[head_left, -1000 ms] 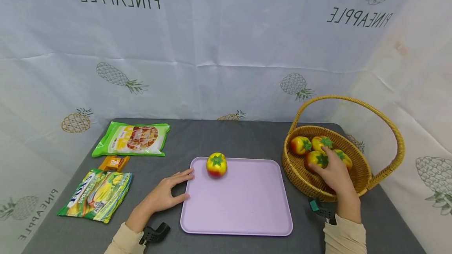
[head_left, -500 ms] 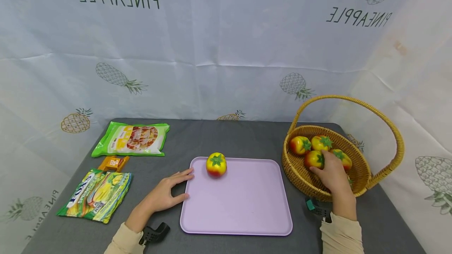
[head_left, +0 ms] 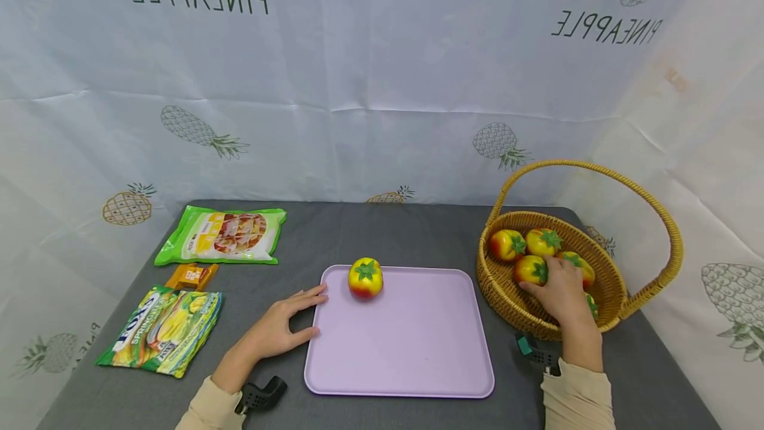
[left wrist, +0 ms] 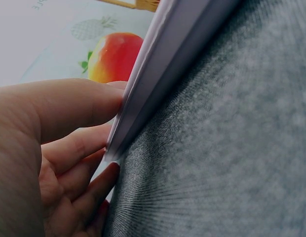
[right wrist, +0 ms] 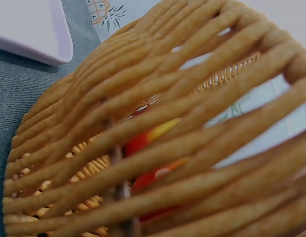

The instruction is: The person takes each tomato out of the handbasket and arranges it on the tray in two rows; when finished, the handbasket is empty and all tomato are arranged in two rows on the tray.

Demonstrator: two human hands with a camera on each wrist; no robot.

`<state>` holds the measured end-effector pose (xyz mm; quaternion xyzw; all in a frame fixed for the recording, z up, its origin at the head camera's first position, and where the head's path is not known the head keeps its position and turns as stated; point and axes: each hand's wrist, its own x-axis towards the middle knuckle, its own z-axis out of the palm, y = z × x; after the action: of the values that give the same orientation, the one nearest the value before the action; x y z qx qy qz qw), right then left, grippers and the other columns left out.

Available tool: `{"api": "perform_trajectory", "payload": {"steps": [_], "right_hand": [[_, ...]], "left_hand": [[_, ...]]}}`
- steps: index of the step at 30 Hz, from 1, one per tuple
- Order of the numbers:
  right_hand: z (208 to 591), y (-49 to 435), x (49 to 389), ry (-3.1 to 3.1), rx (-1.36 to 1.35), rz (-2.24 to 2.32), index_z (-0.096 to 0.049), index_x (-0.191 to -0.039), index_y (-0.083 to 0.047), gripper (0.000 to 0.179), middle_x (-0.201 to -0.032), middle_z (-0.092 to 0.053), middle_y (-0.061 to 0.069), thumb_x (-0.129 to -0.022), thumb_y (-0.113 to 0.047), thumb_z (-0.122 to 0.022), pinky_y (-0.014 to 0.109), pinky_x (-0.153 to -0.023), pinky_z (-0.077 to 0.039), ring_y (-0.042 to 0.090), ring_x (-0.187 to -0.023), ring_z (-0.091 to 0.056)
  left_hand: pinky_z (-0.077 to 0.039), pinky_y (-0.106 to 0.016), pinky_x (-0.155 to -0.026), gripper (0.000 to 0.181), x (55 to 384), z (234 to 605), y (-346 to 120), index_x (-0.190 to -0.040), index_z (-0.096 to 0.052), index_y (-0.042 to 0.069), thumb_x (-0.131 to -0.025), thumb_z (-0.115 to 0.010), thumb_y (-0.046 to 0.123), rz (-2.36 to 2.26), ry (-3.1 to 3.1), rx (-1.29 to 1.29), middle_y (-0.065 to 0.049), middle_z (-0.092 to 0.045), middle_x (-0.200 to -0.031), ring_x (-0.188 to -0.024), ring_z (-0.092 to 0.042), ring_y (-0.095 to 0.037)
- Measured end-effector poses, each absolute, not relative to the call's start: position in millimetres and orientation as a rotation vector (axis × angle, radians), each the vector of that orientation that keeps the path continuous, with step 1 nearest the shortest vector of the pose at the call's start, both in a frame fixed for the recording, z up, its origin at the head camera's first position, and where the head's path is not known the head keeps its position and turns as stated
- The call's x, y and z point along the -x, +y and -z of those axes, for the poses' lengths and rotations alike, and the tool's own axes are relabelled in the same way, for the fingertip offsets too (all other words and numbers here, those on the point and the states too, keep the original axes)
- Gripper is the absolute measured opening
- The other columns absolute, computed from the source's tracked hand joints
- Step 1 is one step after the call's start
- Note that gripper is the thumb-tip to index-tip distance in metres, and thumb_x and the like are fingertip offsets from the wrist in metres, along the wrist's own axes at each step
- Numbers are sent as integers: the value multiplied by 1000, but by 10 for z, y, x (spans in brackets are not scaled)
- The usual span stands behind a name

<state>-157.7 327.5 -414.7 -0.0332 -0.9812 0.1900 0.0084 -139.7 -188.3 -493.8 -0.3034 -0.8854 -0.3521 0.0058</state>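
While at tray [head_left: 418,350] edge, left hand [head_left: 279,329].

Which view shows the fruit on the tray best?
The head view: the fruit sits whole on the tray, far left corner. The left wrist view shows only part of it behind the tray's edge. The right wrist view shows none of it.

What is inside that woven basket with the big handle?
The woven wicker basket holds red-and-yellow toy tomatoes with green tops. About five show. The person's right hand reaches in and covers some fruit, so whether more lies under it cannot be seen.
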Motion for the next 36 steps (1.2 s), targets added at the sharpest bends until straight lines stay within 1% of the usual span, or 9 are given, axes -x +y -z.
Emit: {"api": "perform_trajectory", "payload": {"steps": [4, 10, 14, 17, 21, 29, 36], "right_hand": [[4125, 3265, 1555, -3041, 120, -638, -31, -136, 17, 86, -130, -29, 45, -83, -37, -70, 70, -91, -33, 60, -115, -30], [4056, 3226, 1534, -2969, 119, -711, -31, -139, 12, 89, -129, -29, 42, -82, -45, -69, 68, -88, -38, 55, -109, -40], [3970, 3174, 1506, -2921, 111, -777, -31, -142, 8, 90, -132, -28, 38, -82, -49, -68, 67, -89, -38, 52, -110, -40], [3917, 3132, 1488, -2853, 72, -796, -34, -141, 6, 87, -134, -30, 35, -82, -46, -69, 66, -88, -38, 50, -111, -39], [3859, 3052, 1474, -2758, 7, -799, -38, -140, 4, 82, -135, -35, 32, -81, -43, -72, 65, -88, -38, 48, -114, -40], [3812, 2749, 1485, -2648, -107, -903, -43, -139, -3, 78, -137, -41, 25, -78, -35, -77, 66, -92, -35, 45, -120, -41], [3881, 2461, 1540, -2550, -267, -957, -47, -136, -6, 75, -136, -47, 19, -73, -28, -82, 60, -94, -41, 38, -119, -47]], "left_hand": [[-36, -60, -102, 50, 1396, 4929, -1879, -131, -58, 19, -84, -69, 32, 1121, -2769, 946, 0, -46, -146, -131, -46, -32], [-37, -59, -102, 50, 1406, 4919, -1876, -131, -58, 19, -84, -69, 32, 1120, -2767, 955, 0, -46, -146, -131, -46, -31], [-38, -59, -101, 50, 1408, 4921, -1878, -131, -58, 19, -85, -69, 32, 1118, -2764, 958, 0, -46, -146, -131, -46, -32], [-37, -59, -102, 50, 1408, 4924, -1880, -131, -58, 19, -84, -69, 32, 1121, -2762, 960, 0, -46, -146, -131, -46, -31], [-36, -58, -103, 50, 1408, 4927, -1883, -131, -58, 19, -84, -69, 31, 1121, -2759, 964, 0, -46, -146, -131, -46, -30], [-36, -59, -102, 50, 1406, 4937, -1890, -132, -58, 19, -85, -69, 32, 1125, -2759, 962, 1, -46, -146, -131, -46, -31], [-36, -59, -103, 51, 1404, 4949, -1898, -132, -58, 20, -84, -69, 33, 1121, -2770, 945, 2, -46, -146, -131, -46, -31]]}}
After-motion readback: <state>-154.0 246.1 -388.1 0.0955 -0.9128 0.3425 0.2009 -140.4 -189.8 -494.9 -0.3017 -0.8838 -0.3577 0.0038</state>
